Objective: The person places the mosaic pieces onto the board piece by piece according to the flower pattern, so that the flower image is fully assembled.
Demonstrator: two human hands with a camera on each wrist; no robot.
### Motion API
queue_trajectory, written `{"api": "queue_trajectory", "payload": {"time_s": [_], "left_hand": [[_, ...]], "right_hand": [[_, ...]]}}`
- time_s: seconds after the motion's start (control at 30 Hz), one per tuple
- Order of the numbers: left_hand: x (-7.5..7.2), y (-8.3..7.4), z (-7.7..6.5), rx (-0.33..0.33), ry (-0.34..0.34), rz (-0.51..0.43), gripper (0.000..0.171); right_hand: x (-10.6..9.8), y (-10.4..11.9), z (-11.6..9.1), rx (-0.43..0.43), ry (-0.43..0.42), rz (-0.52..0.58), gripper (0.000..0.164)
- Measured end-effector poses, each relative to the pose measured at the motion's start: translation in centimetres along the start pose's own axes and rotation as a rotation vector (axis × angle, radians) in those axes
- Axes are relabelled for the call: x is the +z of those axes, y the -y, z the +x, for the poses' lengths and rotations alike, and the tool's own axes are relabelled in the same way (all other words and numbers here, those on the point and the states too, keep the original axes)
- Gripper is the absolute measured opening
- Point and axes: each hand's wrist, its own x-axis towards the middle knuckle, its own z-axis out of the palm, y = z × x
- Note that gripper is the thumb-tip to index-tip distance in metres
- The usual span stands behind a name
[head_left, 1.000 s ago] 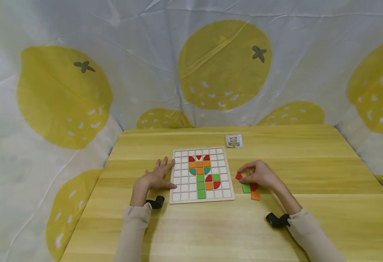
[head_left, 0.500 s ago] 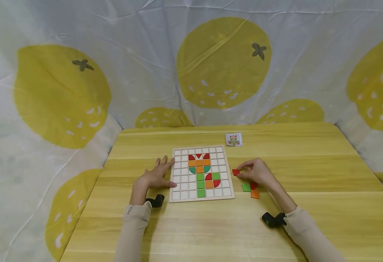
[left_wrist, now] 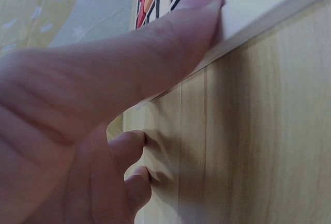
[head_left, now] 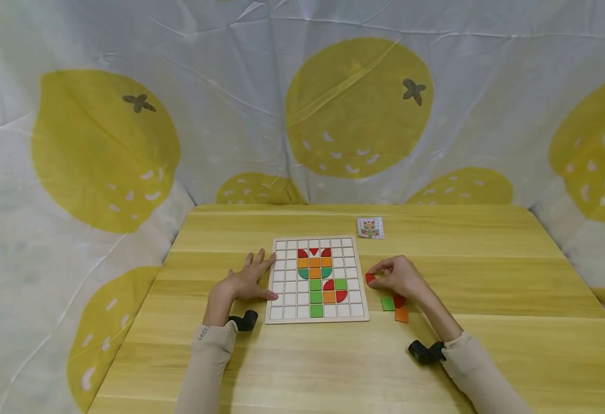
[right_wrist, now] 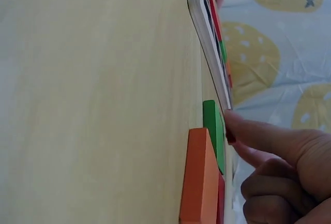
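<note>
A white gridded puzzle board (head_left: 285,300) lies on the table, with red, orange and green tiles set in its cells as a flower shape. My left hand (head_left: 245,283) is spread at the board's left edge; in the left wrist view the thumb (left_wrist: 199,14) rests on the rim. Just off the board's right edge, my right hand (head_left: 399,277) pinches a small red tile (head_left: 370,279) between thumb and index finger, the other fingers curled in. Close below that hand lie a green square tile (head_left: 388,304), an orange square tile (head_left: 401,315) and a partly covered red tile (head_left: 399,301).
A small printed card (head_left: 370,227) with a flower pattern lies beyond the board's far right corner. The wooden table (head_left: 302,368) ends at the back against a lemon-print cloth (head_left: 230,115). Each wrist wears a black camera.
My right hand has slid left toward the board with the red tile, away from the loose tiles. My left hand stays at the board's edge.
</note>
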Motion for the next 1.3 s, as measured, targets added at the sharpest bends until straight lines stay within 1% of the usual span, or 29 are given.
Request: {"api": "queue_trajectory", "payload": {"time_s": [0.1, 0.17, 0.3, 0.4, 0.47, 0.6, 0.7, 0.8, 1.0, 1.1, 1.3], "left_hand": [[0.0, 0.1, 0.0, 0.000, -0.001, 0.004, 0.101], [0.0, 0.2, 0.0, -0.001, 0.000, 0.009, 0.101], [0.0, 0.2, 0.1, 0.001, 0.001, 0.010, 0.101], [0.1, 0.3, 0.0, -0.001, 0.001, 0.008, 0.101], [0.0, 0.3, 0.0, -0.004, -0.002, 0.010, 0.101], [-0.1, 0.2, 0.0, 0.001, -0.012, 0.012, 0.100], [-0.2, 0.0, 0.0, 0.001, -0.005, 0.014, 0.100], [-0.3, -0.1, 0.0, -0.005, 0.004, 0.019, 0.100], [-0.4, -0.3, 0.3, 0.000, -0.001, 0.024, 0.099], [-0.4, -0.2, 0.2, -0.008, 0.004, 0.025, 0.100], [-0.4, -0.1, 0.1, -0.013, 0.004, 0.021, 0.100]], "right_hand": [[0.5, 1.0, 0.1, 0.011, -0.009, 0.030, 0.022], [1.2, 2.0, 0.2, 0.023, -0.001, 0.068, 0.024], [3.4, 4.4, 0.6, 0.030, 0.027, 0.140, 0.024], [5.5, 6.1, 1.1, 0.006, 0.045, 0.167, 0.023], [6.8, 7.2, 1.4, -0.010, 0.052, 0.167, 0.021], [8.9, 8.5, 2.1, -0.022, 0.038, 0.118, 0.019], [10.0, 8.8, 2.4, -0.008, 0.016, 0.071, 0.019], [10.8, 8.8, 2.6, 0.005, 0.005, 0.062, 0.019], [10.8, 8.7, 2.6, 0.001, -0.020, 0.078, 0.020], [10.8, 8.6, 2.4, -0.013, -0.007, 0.094, 0.017], [11.2, 8.7, 2.4, -0.043, -0.004, 0.088, 0.012]]}}
